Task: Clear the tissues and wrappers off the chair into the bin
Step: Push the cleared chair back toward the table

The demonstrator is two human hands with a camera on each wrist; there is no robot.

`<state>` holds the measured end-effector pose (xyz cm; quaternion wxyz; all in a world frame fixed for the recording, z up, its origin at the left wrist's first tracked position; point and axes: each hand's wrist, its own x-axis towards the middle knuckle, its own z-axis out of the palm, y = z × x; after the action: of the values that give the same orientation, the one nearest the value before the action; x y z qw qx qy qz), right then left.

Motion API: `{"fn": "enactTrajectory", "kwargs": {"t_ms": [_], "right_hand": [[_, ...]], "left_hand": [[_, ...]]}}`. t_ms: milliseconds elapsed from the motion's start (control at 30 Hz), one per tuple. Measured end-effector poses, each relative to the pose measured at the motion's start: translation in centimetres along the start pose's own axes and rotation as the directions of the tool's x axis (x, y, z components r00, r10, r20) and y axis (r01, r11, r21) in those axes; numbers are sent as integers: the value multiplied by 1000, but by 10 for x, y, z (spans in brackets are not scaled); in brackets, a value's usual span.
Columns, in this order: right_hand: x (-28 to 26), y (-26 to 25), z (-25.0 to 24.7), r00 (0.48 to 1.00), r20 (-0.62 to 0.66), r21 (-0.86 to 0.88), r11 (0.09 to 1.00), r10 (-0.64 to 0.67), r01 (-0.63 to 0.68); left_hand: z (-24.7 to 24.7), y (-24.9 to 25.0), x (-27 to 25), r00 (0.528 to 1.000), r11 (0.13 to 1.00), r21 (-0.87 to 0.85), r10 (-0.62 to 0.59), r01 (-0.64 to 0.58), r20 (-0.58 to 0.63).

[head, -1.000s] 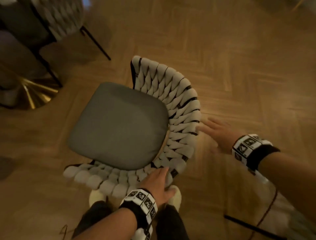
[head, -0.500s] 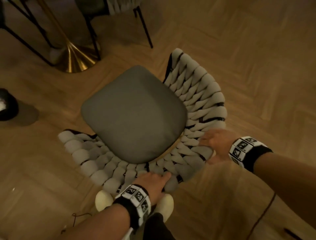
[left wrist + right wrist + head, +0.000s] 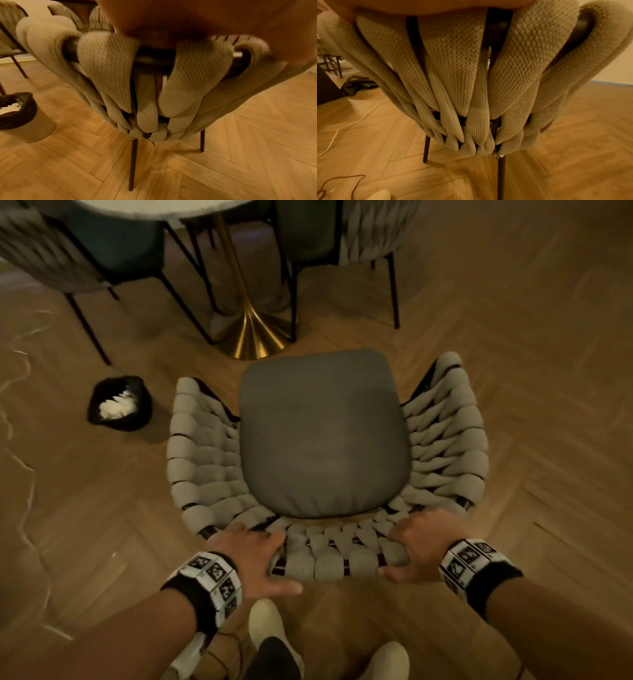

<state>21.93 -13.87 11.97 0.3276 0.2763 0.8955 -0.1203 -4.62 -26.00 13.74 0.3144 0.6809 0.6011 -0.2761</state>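
Note:
A chair with a woven beige backrest and a bare grey seat cushion stands in front of me, its seat facing the table. My left hand grips the top rail of the backrest on the left, thumb behind it. On the right part of the same rail, my right hand wraps its fingers over the weave. A small bin with a black liner stands on the floor left of the chair, white tissues inside it. The wrist views show the woven back from behind.
A round table on a gold pedestal stands beyond the chair, with other chairs tucked around it. A white cable trails across the wood floor at left. A black bag lies on the floor. My feet are behind the chair.
The chair has swung round so its seat faces the table. My right hand went from hovering beside the backrest to gripping its top rail. The bin has come into view.

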Motion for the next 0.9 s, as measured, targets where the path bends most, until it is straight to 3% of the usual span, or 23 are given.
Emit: {"fn": "enactTrajectory", "kwargs": {"t_ms": [100,300,733,900], "right_hand": [[30,-19,-22,1000,-7,10,1000,3,-3],[89,-50,-73,998,-50,22,999,-23,24],[212,-64,-183,995,-94,35,999,-36,39],[273,-52,-229,997,-71,52,998,-31,35]], "left_hand": [[-5,-34,3,988,996,52,-62,70,-143],[-9,-127,13,974,993,106,-21,46,-225],[-66,-278,49,966,997,69,-19,38,-258],[-113,-337,70,981,995,75,-49,64,-189]]}}
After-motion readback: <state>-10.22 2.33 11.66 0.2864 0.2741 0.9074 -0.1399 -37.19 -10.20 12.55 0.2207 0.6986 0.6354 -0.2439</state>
